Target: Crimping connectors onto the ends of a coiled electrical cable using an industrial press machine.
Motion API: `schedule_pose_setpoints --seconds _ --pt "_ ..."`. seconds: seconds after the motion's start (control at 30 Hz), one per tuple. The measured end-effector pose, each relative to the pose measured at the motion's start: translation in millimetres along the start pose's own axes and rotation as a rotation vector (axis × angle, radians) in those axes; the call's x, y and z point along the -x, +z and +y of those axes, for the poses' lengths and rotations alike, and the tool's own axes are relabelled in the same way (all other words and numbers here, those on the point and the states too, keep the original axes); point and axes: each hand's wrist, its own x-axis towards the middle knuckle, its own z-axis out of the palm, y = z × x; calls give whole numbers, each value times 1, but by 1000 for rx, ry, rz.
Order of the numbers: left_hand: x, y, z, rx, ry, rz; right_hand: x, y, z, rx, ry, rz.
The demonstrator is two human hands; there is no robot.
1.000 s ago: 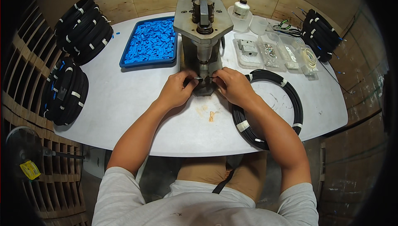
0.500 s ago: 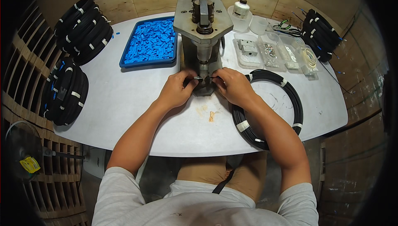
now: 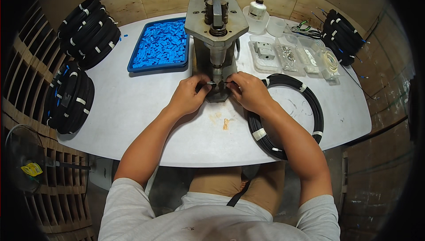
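At the foot of the grey metal bench press (image 3: 215, 42), which stands upright at the middle of the white rounded desk (image 3: 133, 108), both hands meet over the small die block. The left hand (image 3: 188, 97) and the right hand (image 3: 249, 91) each pinch, with thumb and forefinger closed, one end of a thin black cable piece (image 3: 217, 83) held level under the ram; the fingertips hide most of it, so exactly how it sits in the die cannot be made out. Compared with half a second and a second ago, nothing has shifted: hands, cable and press lever are in the same places, which reads as a steadying hold with the piece seated and not yet pressed. Just right of the right forearm lies a large black cable coil with white ties (image 3: 287, 117), touching the desk. Behind the left hand sits a blue tray of small blue plastic parts (image 3: 161, 46); clear plastic boxes of fittings (image 3: 292, 55) stand behind the right.
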Motion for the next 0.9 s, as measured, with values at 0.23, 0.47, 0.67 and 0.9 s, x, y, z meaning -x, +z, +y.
schedule_pose_setpoints --seconds 0.23,0.47,0.67,0.9 --pt "0 0 1 3 0 -2 1 2 2 8 -10 15" --pt "0 0 1 7 -3 1 0 2 3 -7 -15 12" --pt "0 0 0 18 -15 5 0 1 0 8 2 1" --pt "0 -2 7 14 -66 -21 0 1 2 3 -6 8"
